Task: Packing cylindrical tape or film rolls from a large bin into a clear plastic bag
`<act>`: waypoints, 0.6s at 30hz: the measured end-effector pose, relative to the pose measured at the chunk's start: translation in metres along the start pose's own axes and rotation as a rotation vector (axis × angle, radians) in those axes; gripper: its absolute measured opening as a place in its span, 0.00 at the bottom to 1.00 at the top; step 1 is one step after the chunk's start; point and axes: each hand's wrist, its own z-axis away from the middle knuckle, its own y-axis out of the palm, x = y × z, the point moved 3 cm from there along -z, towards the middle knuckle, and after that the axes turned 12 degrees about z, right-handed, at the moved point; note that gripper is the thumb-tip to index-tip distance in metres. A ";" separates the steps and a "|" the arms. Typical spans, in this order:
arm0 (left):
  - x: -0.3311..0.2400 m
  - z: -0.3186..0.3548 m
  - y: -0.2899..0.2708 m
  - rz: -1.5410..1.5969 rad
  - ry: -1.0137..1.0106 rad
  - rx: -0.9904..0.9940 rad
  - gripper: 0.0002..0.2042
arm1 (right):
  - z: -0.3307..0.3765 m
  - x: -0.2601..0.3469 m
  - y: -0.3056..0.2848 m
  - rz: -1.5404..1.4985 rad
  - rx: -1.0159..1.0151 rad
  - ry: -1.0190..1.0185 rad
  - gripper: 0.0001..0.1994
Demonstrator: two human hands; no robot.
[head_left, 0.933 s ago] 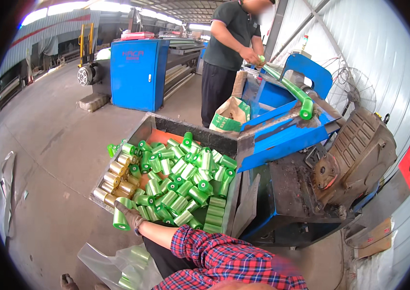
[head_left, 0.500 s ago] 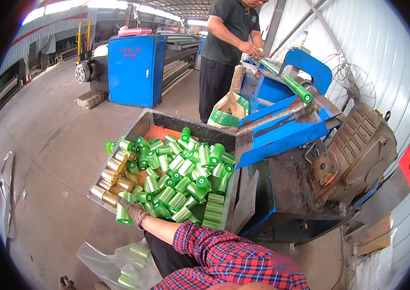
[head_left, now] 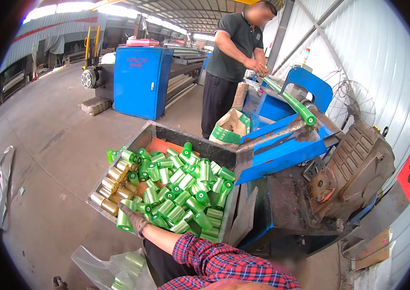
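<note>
Gloved fingers [head_left: 128, 211] of the person's one visible hand [head_left: 134, 217], curled around a green roll [head_left: 124, 221] at the near left corner of the grey metal bin [head_left: 191, 141]; the roll stands on end at the bin's lower rim. Whether this is the left or the right hand cannot be told, since the forearm enters from the lower edge under a red plaid sleeve [head_left: 224, 263] and no second hand shows. Just beyond the fingers, a heap of green rolls [head_left: 180, 193] fills most of the bin, lying at all angles, with a row of gold-coloured rolls [head_left: 110, 186] along its left side. The bin rests tilted against a blue machine [head_left: 287, 145], from which a long green rod [head_left: 289, 100] slopes upward. A clear plastic bag [head_left: 113, 270] holding a few more green rolls lies on the concrete floor [head_left: 45, 145] below the hand. At the far end of the machine another person [head_left: 231, 58] in dark clothing stands with both hands at the upper end of the rod. A blue cabinet [head_left: 142, 82] stands further back, and a green and white sack [head_left: 231, 128] leans beside the bin.
</note>
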 end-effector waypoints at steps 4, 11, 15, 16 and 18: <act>-0.010 0.003 0.013 -0.008 -0.001 0.053 0.06 | 0.028 0.041 0.006 0.341 0.008 0.216 0.37; -0.037 0.008 0.039 -0.036 -0.003 0.206 0.09 | -0.069 -0.032 -0.051 -0.104 0.041 0.144 0.22; -0.064 0.031 0.023 -0.026 0.066 0.208 0.09 | -0.026 -0.007 -0.017 0.245 0.100 0.191 0.19; -0.074 0.036 0.041 0.006 0.132 0.227 0.08 | -0.045 -0.016 -0.034 0.019 0.062 0.115 0.18; -0.130 0.082 0.088 -0.217 0.029 0.153 0.08 | -0.051 -0.017 -0.048 -0.206 0.015 0.046 0.18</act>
